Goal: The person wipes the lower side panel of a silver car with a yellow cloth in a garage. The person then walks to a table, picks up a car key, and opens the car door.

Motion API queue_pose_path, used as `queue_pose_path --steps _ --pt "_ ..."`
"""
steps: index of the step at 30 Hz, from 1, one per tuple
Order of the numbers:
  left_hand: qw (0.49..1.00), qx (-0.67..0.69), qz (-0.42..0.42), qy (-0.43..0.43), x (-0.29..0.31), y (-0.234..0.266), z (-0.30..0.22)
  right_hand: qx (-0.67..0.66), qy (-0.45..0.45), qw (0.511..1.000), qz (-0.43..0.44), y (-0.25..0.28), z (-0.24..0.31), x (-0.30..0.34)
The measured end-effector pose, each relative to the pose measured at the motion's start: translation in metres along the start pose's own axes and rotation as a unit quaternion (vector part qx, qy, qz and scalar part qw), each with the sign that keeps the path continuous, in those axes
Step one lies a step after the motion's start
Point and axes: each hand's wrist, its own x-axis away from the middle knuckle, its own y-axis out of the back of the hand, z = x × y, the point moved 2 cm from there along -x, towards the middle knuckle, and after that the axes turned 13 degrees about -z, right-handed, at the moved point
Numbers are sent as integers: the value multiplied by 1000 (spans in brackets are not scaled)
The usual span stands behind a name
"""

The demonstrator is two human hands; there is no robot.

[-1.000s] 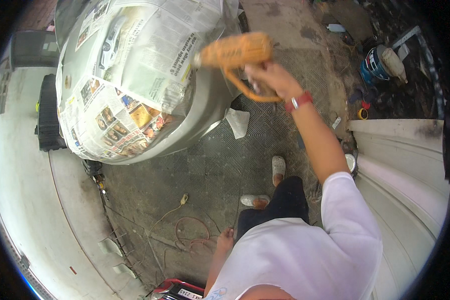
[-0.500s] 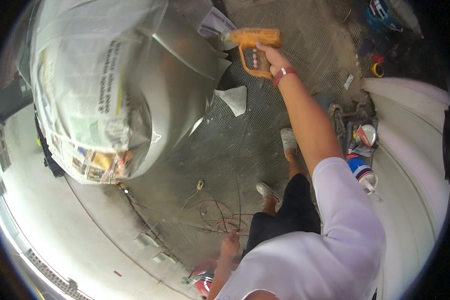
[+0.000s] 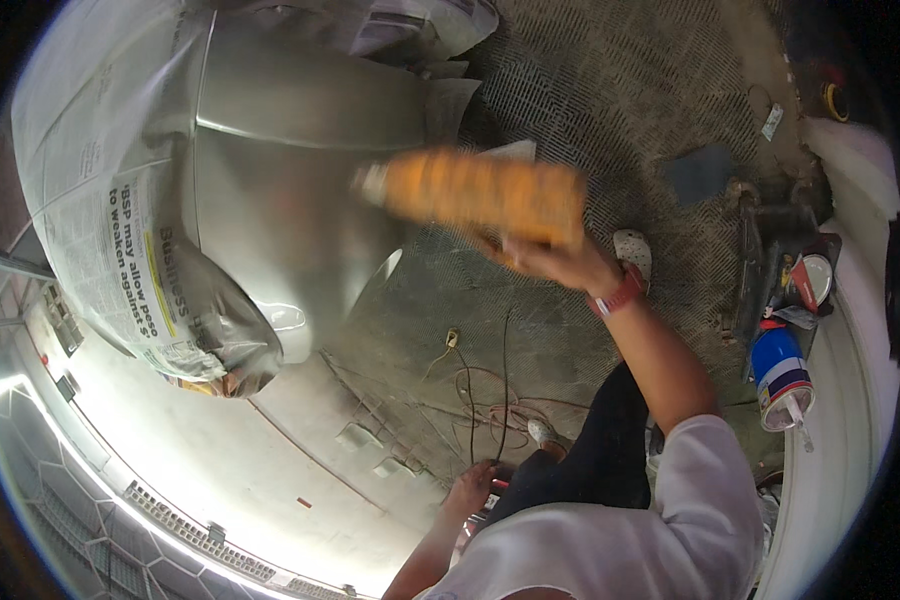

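Near, L side: L hand [image 3: 472,490] low by the dark shorts [image 3: 600,450], fingers look curled; dark cord [image 3: 470,400] runs up from it, can't tell if it's gripped. Near R: blue/white can [image 3: 778,368] tilted beside the pale ribbed panel [image 3: 845,400]; round tin [image 3: 818,278] w/ pale top just beyond.

Mid: reddish hose [image 3: 530,402] in loose loops on flr, yellow plug [image 3: 452,338] on a thin lead nearby. R arm reaches fwd, red wristband [image 3: 620,290] on. R hand [image 3: 555,262] closed round the grip of the orange heat gun [image 3: 490,195], blurred. Gun is mid-scene, held up above flr, nozzle pointing L at the silver car body panel [image 3: 300,170]; gap to surface can't be judged from this angle.

L of bare silver: newspaper masking [image 3: 135,265] + clear film over the bodywork, crinkled at near end. R of gun, on flr: blue-grey sheet [image 3: 700,173].

Far: dark ribbed floor mat [image 3: 620,90]; yellow tape roll [image 3: 834,102], far R.
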Motion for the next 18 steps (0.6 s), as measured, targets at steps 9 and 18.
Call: queue_pose_path --steps 9,18 --pt "971 132 53 191 -42 56 -76 190 -79 973 103 74 -19 -62" --pt "992 101 2 77 -45 38 -67 182 -16 958 -219 46 -110 -126"
